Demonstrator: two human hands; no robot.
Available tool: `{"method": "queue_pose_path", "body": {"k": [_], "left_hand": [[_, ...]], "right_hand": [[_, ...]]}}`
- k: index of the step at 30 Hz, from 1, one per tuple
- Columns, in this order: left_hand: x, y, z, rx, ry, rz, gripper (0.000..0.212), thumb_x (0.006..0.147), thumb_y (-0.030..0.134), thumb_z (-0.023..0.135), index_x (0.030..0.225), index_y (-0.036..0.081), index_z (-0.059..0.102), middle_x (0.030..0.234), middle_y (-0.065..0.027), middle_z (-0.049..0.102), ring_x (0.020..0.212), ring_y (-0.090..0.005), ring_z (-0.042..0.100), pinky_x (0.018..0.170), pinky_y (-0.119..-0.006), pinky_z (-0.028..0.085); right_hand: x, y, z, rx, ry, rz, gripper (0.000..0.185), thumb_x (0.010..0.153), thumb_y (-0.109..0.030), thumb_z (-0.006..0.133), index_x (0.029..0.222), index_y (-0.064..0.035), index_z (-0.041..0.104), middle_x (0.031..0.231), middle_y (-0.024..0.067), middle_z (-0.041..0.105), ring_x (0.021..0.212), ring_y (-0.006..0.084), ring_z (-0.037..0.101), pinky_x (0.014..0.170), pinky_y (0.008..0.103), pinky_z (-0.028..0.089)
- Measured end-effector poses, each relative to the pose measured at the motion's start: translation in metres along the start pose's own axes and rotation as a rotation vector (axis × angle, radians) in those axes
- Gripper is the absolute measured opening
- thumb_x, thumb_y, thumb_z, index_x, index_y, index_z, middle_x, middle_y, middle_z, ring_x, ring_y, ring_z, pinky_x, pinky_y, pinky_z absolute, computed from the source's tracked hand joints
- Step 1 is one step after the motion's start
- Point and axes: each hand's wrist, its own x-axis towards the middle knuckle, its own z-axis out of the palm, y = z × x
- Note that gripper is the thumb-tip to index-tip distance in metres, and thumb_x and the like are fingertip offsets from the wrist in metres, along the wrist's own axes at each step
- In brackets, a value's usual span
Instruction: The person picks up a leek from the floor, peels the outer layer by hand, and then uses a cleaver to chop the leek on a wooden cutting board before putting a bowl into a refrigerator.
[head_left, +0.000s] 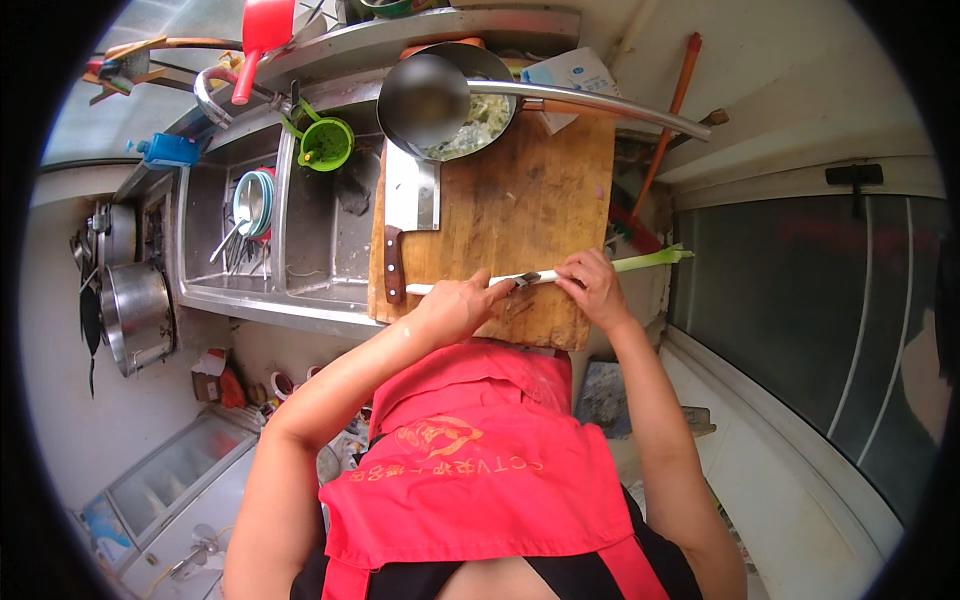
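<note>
A long stalk of green onion or leek (546, 277) lies crosswise above the near part of a wooden cutting board (525, 202), its white end to the left and its green end past the board's right edge. My left hand (463, 306) is over the white part, with a small dark and metal tool (525, 280) at its fingertips; the tool's kind is hard to tell. My right hand (592, 285) pinches the stalk where white turns to green. A cleaver (411, 196) with a brown riveted handle rests along the board's left edge, its upper blade hidden under a pan.
A long-handled pan (487, 124) with pale green pieces stands at the board's far end. Left of the board is a steel double sink (330, 225), with a green strainer (327, 144) and stacked bowls (253, 202). A glass-paned door (780, 300) is at the right.
</note>
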Motion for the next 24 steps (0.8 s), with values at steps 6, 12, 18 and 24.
{"method": "queue_pose_path", "body": {"k": [6,12,18,24], "left_hand": [[0.003,-0.009,-0.017,0.063,0.008,0.026,0.055,0.088,0.011,0.054,0.142,0.019,0.043,0.087,-0.013,0.059,0.064,-0.031,0.063,0.05,-0.041,0.049],[0.014,-0.006,0.011,0.226,0.016,0.126,0.067,0.083,0.01,0.055,0.146,0.025,0.039,0.083,-0.0134,0.061,0.055,-0.0252,0.064,0.046,-0.036,0.05],[0.003,-0.02,0.019,0.208,-0.034,0.088,0.068,0.083,0.014,0.056,0.147,0.026,0.038,0.084,-0.0146,0.063,0.054,-0.0248,0.064,0.045,-0.037,0.05],[-0.052,-0.059,0.007,0.152,-0.157,-0.032,0.066,0.087,0.014,0.053,0.149,0.026,0.034,0.077,-0.0145,0.061,0.057,-0.0317,0.063,0.046,-0.043,0.048]], "right_hand": [[0.004,0.0,0.0,-0.018,0.021,-0.011,0.015,0.071,-0.006,0.076,0.083,-0.0041,0.068,0.087,0.006,0.061,0.087,0.0272,0.056,0.076,0.0375,0.046],[0.007,0.002,0.0,-0.042,-0.016,-0.038,0.014,0.072,-0.007,0.075,0.083,-0.0046,0.067,0.086,0.0063,0.06,0.086,0.0271,0.056,0.075,0.0377,0.046],[0.008,0.006,-0.005,-0.095,-0.066,-0.111,0.015,0.073,-0.007,0.074,0.085,-0.0052,0.065,0.087,0.0065,0.06,0.085,0.028,0.056,0.074,0.0384,0.046],[0.01,0.008,-0.005,-0.099,-0.079,-0.142,0.012,0.075,-0.007,0.073,0.084,-0.0049,0.064,0.086,0.0076,0.059,0.086,0.0291,0.056,0.074,0.0391,0.047]]}}
